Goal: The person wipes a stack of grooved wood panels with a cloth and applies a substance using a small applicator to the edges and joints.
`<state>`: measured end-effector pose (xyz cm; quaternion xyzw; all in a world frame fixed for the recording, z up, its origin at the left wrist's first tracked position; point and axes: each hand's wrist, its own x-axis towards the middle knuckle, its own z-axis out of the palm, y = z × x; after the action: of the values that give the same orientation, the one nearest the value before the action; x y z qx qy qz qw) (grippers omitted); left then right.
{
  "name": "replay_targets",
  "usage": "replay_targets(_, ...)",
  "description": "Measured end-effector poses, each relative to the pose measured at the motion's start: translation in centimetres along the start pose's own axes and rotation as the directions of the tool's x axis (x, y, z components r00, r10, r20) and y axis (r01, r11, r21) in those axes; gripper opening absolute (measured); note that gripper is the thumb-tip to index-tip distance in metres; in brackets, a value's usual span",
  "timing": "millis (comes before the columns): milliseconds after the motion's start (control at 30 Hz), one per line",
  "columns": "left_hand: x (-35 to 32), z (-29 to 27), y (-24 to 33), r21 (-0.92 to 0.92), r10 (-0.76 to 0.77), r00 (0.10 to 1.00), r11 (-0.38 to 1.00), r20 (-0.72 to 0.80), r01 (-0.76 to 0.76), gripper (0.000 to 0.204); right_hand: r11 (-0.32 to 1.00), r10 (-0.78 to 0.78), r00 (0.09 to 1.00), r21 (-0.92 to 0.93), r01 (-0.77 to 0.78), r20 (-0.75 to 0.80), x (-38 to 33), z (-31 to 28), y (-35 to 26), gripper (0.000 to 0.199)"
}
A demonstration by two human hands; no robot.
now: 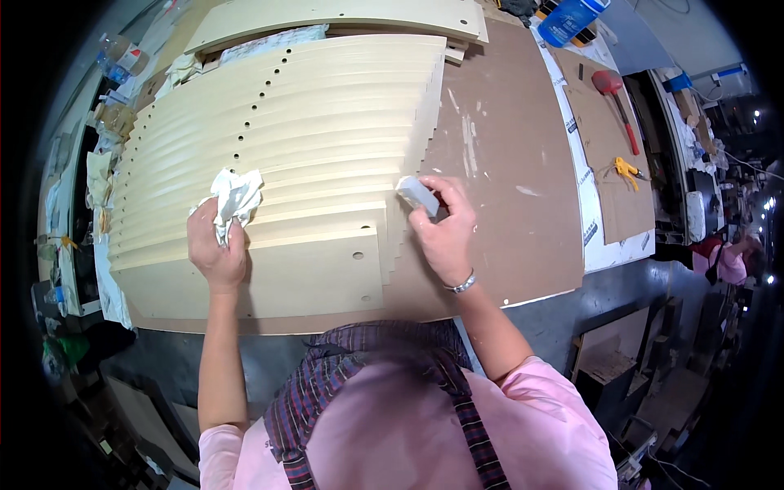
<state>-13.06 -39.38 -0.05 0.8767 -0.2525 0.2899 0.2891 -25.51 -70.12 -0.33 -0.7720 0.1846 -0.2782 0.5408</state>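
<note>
My left hand (218,253) grips a bunched white cloth (238,194); my right hand (445,233) (partly curled) pinches a grey block (420,197) near the overlapped panels (310,269) on the bench (510,220). Surface work appears underway; next requires light, even pressure.

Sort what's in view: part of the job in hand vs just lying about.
Likely in the job:
left hand gripping crumpled white wipe
right hand gripping grey block
overlapping cream panels

Apparently lying about:
red mallet
yellow gun-shaped tool
blue container
</note>
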Motion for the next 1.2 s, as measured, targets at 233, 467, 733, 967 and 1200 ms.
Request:
replay_targets(233, 0.0, -0.1, -0.2, -0.006, 0.016, 1.000, 1.000, 0.017, -0.016, 0.037, 0.997, 0.013, 0.998, -0.075, -0.008, 0.059, -1.8, -0.4, 1.5, 0.030)
replay_targets(467, -0.3, -0.2, -0.7, -0.007, -0.007, 0.999, 1.000, 0.038, 0.007, 0.040, 0.990, -0.108, 0.990, -0.082, 0.115, 0.092, -0.9, -0.4, 1.4, 0.033)
replay_targets(733, -0.1, -0.1, -0.6, 0.002, -0.007, 0.998, 1.000, 0.061, 0.007, 0.040, 0.976, -0.198, 0.976, -0.111, 0.188, -0.087, 3.3, -0.3, 1.1, 0.034)
replay_targets(967, -0.3, -0.1, -0.7, 0.005, 0.001, 0.998, 1.000, 0.059, -0.001, 0.040, 0.963, -0.237, 0.969, -0.150, 0.224, -0.073, 4.5, 0.8, 1.2, 0.033)
replay_targets(1200, -0.2, -0.2, -0.5, 0.017, -0.001, 0.998, 1.000, 0.058, 0.000, 0.040, 0.980, -0.186, 0.981, -0.087, 0.181, -0.051, 3.8, 0.4, 2.1, 0.032)
